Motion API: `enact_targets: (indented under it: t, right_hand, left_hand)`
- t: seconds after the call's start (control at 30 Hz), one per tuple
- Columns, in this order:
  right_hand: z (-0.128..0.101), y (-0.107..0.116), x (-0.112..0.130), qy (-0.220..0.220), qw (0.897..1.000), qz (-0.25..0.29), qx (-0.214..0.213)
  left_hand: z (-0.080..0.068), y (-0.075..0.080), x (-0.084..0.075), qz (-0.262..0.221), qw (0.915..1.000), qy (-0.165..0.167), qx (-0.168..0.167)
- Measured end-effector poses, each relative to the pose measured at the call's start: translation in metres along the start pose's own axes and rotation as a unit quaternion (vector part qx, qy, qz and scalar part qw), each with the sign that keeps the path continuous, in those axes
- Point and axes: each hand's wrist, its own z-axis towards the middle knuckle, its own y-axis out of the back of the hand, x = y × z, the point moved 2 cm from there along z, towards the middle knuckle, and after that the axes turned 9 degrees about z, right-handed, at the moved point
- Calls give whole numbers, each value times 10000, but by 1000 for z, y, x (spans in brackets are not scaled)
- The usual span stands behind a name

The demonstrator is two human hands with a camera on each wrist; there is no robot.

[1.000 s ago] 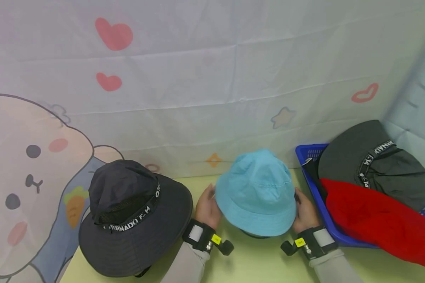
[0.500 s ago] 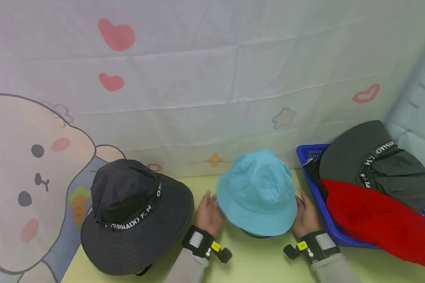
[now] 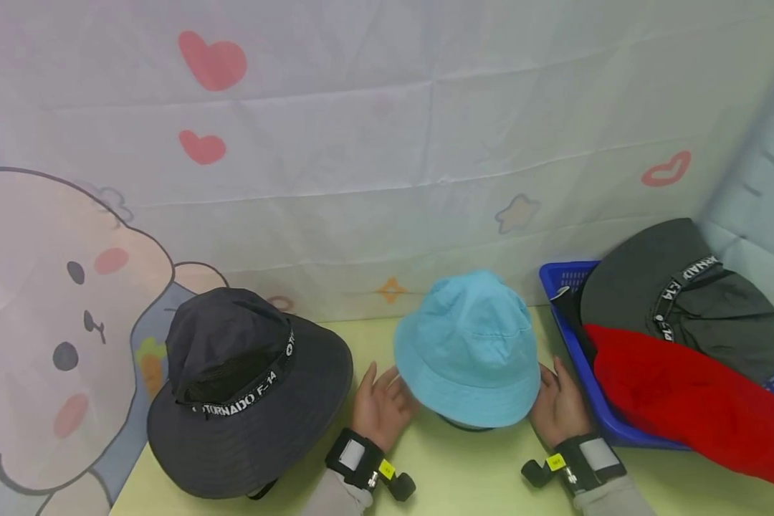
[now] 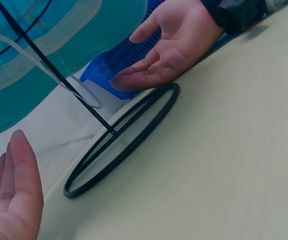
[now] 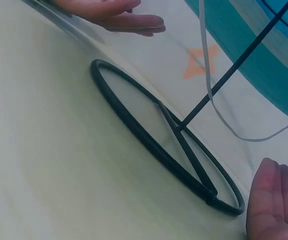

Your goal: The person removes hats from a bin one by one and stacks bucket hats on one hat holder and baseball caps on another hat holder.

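Note:
A light blue bucket hat [image 3: 467, 351] sits on a black wire stand [image 4: 115, 134], whose round base rests on the table. My left hand [image 3: 380, 410] is just left of the brim, palm turned up and fingers loosely extended. On the other side, my right hand [image 3: 560, 407] lies palm up with relaxed fingers. Both wrist views show gaps between the hands and the stand, and neither hand holds anything. A thin white cord [image 5: 228, 126] hangs below the hat. The head view hides most of the stand under the brim.
Left of the hands stands a dark bucket hat [image 3: 245, 401] with a lettered band. To the right, a blue basket [image 3: 570, 276] holds a grey hat [image 3: 645, 279] and a red hat [image 3: 690, 401], which overhangs its edge. A printed cloth [image 3: 361, 158] hangs behind the table.
Both hands have drawn back from the brim toward the person, and their fingers have opened with palms turning up. The light blue hat has stayed in place.

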Motion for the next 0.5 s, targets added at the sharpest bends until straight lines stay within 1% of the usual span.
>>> enact_targets:
  t: [0.17, 0.37, 0.5]
  right_hand:
    - [-5, 0, -2, 50, 9999, -86, -32]
    - [-11, -3, -6, 120, 9997, -163, 123]
    - [-16, -3, -6, 152, 9992, -304, 213]
  left_hand:
    - [-5, 2, 3, 71, 10000, 43, 33]
    - [-12, 3, 8, 163, 9999, 24, -41]
    - [-17, 3, 11, 90, 9999, 39, -119]
